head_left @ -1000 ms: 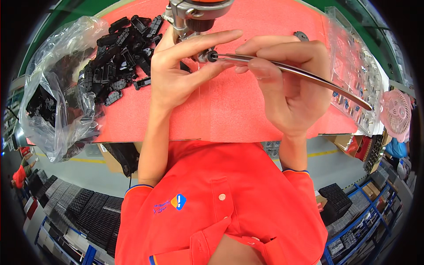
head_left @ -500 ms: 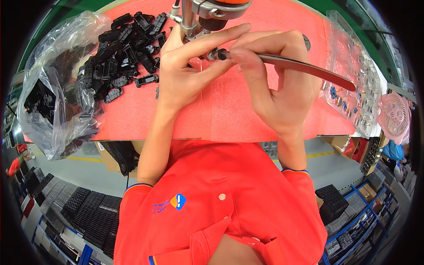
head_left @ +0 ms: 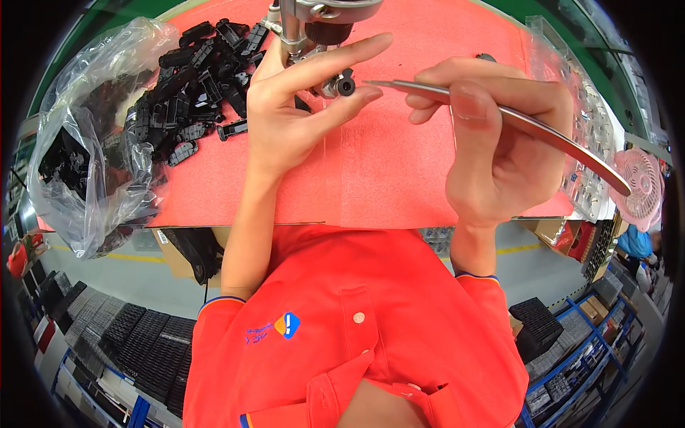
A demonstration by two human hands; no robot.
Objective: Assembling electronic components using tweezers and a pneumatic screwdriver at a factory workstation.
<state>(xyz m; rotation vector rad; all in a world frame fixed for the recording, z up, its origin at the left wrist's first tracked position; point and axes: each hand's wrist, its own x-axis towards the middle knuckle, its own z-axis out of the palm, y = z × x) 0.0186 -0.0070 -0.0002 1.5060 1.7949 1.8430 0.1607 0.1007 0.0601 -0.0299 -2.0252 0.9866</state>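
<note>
My left hand (head_left: 285, 132) is at the middle of the red-pink mat, its index finger and thumb stretched forward and apart. Its other fingers curl round the lower part of a shiny metal device (head_left: 291, 25), whose kind I cannot make out. Between thumb and index finger shows a round black end piece (head_left: 345, 86) on the device, with a hole in its face. To the right, my right hand (head_left: 514, 135) pinches a pair of slim metal tweezers (head_left: 564, 146). Their tip points left at the black end piece, a short gap away. What the hidden left fingers touch cannot be seen.
Left of the device lies a heap of black plastic parts (head_left: 193, 93), beside a clear plastic bag (head_left: 93, 192) with more inside. Clear trays (head_left: 589, 192) of small parts line the right edge, near a pink fan (head_left: 637, 187). A small dark piece (head_left: 486, 57) lies farther back.
My right hand has drawn back to the right, taking the tweezers' tip away from the black end piece. My left hand and the metal device have shifted slightly left.
</note>
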